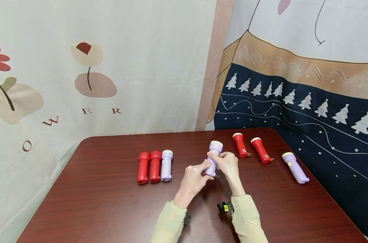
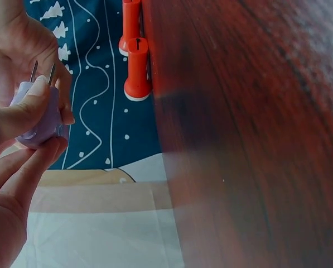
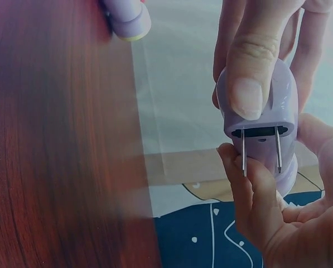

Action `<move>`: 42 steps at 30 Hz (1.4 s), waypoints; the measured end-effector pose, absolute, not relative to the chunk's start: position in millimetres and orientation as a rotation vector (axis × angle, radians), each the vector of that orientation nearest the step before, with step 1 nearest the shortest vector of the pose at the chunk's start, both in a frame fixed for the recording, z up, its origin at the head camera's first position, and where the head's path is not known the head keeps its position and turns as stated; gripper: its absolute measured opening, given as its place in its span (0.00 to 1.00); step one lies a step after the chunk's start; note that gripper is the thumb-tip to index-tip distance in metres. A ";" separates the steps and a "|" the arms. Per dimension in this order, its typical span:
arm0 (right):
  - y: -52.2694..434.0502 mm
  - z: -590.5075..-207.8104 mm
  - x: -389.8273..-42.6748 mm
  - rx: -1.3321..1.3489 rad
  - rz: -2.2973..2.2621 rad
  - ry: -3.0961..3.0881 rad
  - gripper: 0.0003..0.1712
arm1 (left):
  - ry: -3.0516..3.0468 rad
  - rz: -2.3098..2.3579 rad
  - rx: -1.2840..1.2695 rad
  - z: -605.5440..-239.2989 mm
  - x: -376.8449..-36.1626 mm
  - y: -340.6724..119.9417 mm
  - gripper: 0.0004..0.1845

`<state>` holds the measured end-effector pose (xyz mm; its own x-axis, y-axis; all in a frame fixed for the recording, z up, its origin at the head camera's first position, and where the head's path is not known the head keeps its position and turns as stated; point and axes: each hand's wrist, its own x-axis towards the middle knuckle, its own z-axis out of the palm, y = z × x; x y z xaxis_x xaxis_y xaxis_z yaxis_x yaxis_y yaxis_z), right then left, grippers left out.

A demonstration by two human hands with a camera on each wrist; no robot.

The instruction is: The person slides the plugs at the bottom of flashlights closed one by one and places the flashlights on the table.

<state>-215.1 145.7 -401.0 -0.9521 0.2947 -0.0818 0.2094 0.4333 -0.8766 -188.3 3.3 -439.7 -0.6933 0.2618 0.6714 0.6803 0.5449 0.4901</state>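
Observation:
Both hands hold one purple flashlight (image 1: 212, 166) above the table, its wide head pointing away from me. My left hand (image 1: 193, 179) pinches the lower end between thumb and fingers. Higher up the body, my right hand (image 1: 228, 164) grips it from the right side. Two metal plug prongs (image 3: 278, 151) stick out of the flashlight's base in the right wrist view, beside a dark slot. In the left wrist view the left thumb (image 2: 32, 106) lies on the base near the prongs.
On the brown table (image 1: 104, 209), a red flashlight (image 1: 143, 168), another red flashlight (image 1: 155, 167) and a purple flashlight (image 1: 166, 166) form a row at left. Two red flashlights (image 1: 240, 145) with prongs out and a purple flashlight (image 1: 295, 168) lie at right. Patterned curtains (image 1: 159, 67) hang behind.

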 end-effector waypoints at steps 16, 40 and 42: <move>145.0 -399.8 -213.1 -0.478 1.583 -2.593 0.29 | -2.265 -1.021 -0.798 -439.9 -187.3 1.2 0.24; 144.9 -401.0 -214.2 -0.470 1.537 -2.607 0.27 | -2.297 -1.012 -0.799 -441.4 -186.8 1.5 0.22; 144.7 -401.2 -214.3 -0.469 1.531 -2.607 0.27 | -2.288 -1.012 -0.806 -441.7 -186.7 1.2 0.22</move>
<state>-214.3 144.7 -401.2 -0.9498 0.3018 -0.0830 0.2195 0.4533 -0.8639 -186.7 1.2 -441.7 -0.6953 0.3102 0.6483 0.6884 0.5465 0.4768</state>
